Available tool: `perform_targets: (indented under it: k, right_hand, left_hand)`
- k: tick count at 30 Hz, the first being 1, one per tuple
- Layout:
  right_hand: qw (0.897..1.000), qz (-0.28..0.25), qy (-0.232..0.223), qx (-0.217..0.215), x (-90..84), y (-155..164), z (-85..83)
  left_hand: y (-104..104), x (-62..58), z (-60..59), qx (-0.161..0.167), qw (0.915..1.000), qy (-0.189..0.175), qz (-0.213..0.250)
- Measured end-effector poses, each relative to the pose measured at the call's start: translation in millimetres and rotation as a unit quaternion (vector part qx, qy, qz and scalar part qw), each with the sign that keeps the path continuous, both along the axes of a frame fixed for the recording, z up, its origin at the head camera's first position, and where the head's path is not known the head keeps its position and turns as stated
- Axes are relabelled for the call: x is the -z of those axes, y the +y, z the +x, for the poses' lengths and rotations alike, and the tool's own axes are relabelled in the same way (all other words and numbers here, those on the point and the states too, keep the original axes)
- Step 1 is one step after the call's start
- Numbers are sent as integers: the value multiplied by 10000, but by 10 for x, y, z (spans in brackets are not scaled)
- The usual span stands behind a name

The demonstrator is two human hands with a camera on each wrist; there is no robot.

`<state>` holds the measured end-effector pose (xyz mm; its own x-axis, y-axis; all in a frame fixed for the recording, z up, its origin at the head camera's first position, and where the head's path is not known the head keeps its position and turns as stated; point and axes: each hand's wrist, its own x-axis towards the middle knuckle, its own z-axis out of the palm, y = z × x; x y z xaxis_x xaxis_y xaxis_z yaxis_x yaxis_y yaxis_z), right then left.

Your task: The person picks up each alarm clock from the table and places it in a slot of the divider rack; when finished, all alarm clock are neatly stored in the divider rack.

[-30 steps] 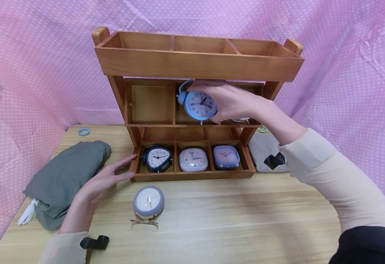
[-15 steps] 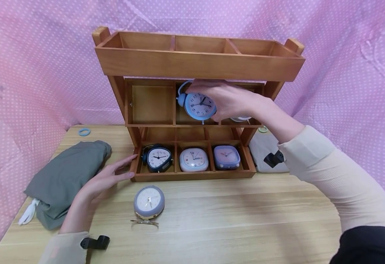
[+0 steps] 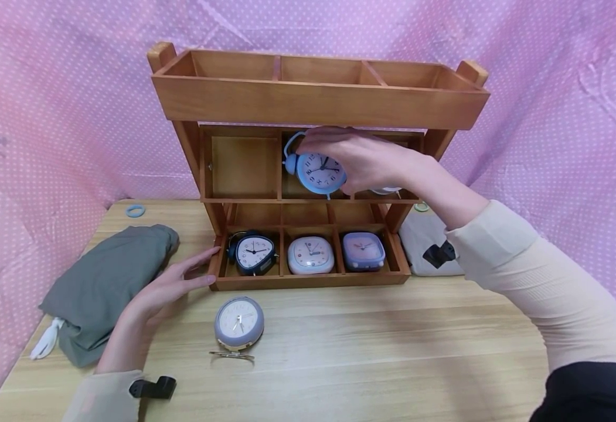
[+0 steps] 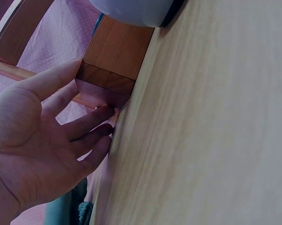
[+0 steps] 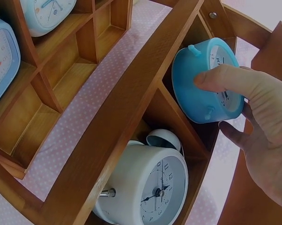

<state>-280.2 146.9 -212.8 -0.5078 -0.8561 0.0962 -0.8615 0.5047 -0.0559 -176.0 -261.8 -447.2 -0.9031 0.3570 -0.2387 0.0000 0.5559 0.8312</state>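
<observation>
My right hand (image 3: 347, 157) grips a light blue twin-bell alarm clock (image 3: 319, 173) from above, at the mouth of the middle compartment of the wooden shelf's (image 3: 313, 105) middle tier. In the right wrist view the thumb and fingers (image 5: 225, 79) curl round the blue clock (image 5: 197, 93), and a white bell clock (image 5: 150, 187) stands in the neighbouring compartment. My left hand (image 3: 173, 281) lies flat, its straight fingers touching the shelf's lower left corner (image 4: 115, 56). A round lilac clock (image 3: 238, 323) stands on the table in front.
The bottom tier holds a dark blue clock (image 3: 254, 253), a white square clock (image 3: 310, 255) and a lilac square clock (image 3: 363, 251). A folded grey cloth (image 3: 107, 281) lies at the left, a grey pouch (image 3: 429, 246) at the right. A blue ring (image 3: 135, 210) sits far left.
My right hand has eased the blue clock slightly further into the middle compartment. The left hand has stayed at the shelf's corner.
</observation>
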Motion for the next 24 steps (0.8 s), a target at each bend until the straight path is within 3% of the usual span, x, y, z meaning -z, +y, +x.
perform_targets:
  k: [24]
  right_hand:
    - [9998,167,26,-73,54,-31,-44]
  left_hand:
    - [-11,0,10,-37,10000,-31,-30]
